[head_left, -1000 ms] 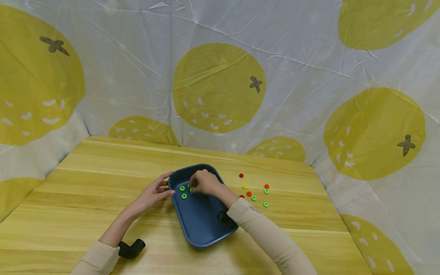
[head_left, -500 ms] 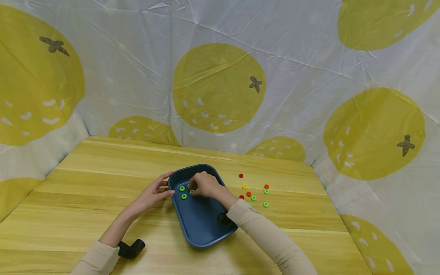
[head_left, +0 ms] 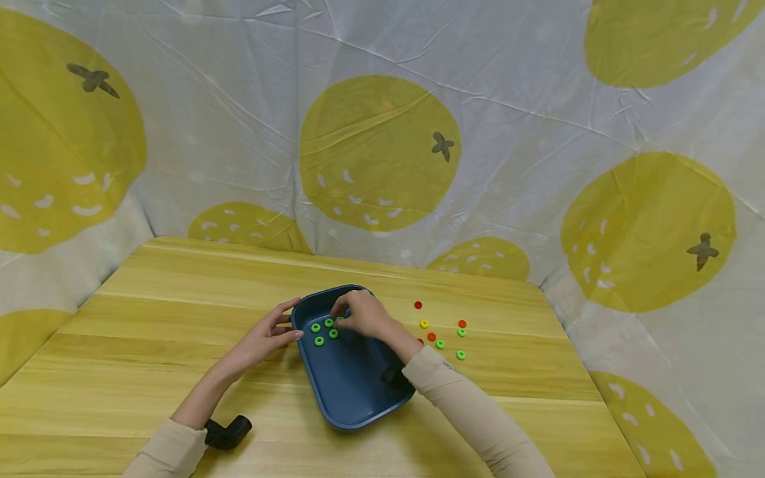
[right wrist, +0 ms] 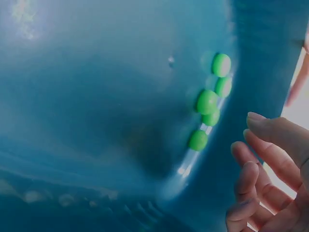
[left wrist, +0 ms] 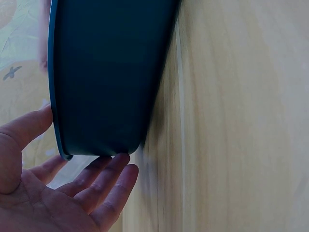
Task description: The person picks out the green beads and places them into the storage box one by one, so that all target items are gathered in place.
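Note:
My left hand (head_left: 265, 339) is at the left rim of a blue rectangular tray (head_left: 352, 419). In the left wrist view its thumb (left wrist: 34, 126) touches the rim and its outstretched fingers (left wrist: 104, 186) rest against the tray's outer wall (left wrist: 106, 87). Inside the tray's far end, my right hand (head_left: 366, 315) hovers over several small green rings (head_left: 319, 341). From the right wrist, these green rings (right wrist: 206, 102) lie together on the tray floor, apart from the fingers. The right fingers are loosely bent, the thumb is apart from them, and nothing shows between them.
To the right of the tray, red, orange, yellow and green rings (head_left: 440, 344) lie scattered on the wooden table (head_left: 520, 372). A black device (head_left: 228, 433) is worn at the left wrist, another (head_left: 391, 376) at the right. A lemon-patterned curtain (head_left: 239, 133) hangs behind the table.
My right hand has lifted slightly and moved right, away from the green rings, uncovering more of them. The left hand and the tray have stayed put.

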`<state>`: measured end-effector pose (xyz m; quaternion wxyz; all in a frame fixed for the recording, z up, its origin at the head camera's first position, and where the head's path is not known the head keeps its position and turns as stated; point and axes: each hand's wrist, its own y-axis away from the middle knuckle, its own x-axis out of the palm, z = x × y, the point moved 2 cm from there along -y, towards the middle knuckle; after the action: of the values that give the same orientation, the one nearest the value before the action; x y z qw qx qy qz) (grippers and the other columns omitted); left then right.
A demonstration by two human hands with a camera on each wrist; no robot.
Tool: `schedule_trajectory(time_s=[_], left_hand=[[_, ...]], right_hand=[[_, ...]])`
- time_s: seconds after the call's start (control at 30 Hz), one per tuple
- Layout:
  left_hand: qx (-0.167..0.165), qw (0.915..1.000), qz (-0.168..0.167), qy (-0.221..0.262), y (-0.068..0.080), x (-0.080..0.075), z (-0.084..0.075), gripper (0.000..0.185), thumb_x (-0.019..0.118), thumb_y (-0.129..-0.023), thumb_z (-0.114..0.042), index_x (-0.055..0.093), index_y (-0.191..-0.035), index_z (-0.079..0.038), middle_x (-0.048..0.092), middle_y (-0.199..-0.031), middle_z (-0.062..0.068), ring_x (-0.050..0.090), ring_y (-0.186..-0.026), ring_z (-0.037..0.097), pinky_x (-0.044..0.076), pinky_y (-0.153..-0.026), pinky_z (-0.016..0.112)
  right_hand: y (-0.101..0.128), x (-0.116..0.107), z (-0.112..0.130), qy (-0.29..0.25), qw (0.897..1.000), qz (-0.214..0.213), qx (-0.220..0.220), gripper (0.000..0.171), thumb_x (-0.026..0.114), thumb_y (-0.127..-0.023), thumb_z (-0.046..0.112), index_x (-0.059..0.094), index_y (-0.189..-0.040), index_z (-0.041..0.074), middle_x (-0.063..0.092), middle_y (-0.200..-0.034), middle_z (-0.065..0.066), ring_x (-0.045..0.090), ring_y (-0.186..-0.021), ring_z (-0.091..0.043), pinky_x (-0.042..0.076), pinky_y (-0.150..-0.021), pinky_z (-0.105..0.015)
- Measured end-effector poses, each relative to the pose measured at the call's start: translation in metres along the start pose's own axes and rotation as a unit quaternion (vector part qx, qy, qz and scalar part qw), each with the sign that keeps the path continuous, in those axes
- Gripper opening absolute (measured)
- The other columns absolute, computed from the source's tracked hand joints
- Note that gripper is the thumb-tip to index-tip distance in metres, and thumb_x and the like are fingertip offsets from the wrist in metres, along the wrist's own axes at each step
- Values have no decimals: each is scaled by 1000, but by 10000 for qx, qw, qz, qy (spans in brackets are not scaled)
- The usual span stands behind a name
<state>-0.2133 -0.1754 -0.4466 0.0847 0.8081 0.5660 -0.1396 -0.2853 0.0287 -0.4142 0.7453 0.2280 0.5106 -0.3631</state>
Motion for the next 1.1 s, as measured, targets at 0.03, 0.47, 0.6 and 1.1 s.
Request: schedule_trajectory(time_s=[0.03, 0.47, 0.6, 1.1], left_hand=[[5, 10000, 10, 8, 0, 0, 0, 68, 54, -96, -24, 17, -150, -8, 34, -141, 34, 44, -124, 48, 45, -96, 49], [-40, 10000, 26, -2, 1, -1, -1, 68, 54, -96, -24, 17, -150, -9, 34, -142, 34, 43, -125, 48, 44, -97, 51], [-23, 10000, 5, -34, 0, -1, -2, 68, 55, -95, -24, 18, -150, -8, 35, -141, 34, 44, -125, 48, 45, -97, 51], [-29, 10000, -28, -52, 0, -1, -2, 68, 55, -95, -22, 19, -150, -7, 35, -140, 34, 43, -125, 48, 45, -96, 50]], right_hand=[[0, -2, 0, -50, 10000, -16, 2, 17, 72, -83, 18, 74, -98, 12, 73, -94, 0, 66, -89, -14, 51, -76, -20], [6, -26, -4, -527, 9981, -286, 168, 20, 71, -84, 21, 72, -101, 12, 71, -97, -1, 61, -82, -14, 47, -69, -19], [10, -32, -8, -684, 9967, -377, 201, 20, 70, -85, 21, 72, -102, 9, 71, -96, -2, 59, -77, -14, 45, -66, -19], [29, -61, -31, -1177, 9894, -786, 327, 20, 69, -85, 18, 72, -101, 6, 71, -96, -6, 63, -89, -20, 48, -73, -24]])
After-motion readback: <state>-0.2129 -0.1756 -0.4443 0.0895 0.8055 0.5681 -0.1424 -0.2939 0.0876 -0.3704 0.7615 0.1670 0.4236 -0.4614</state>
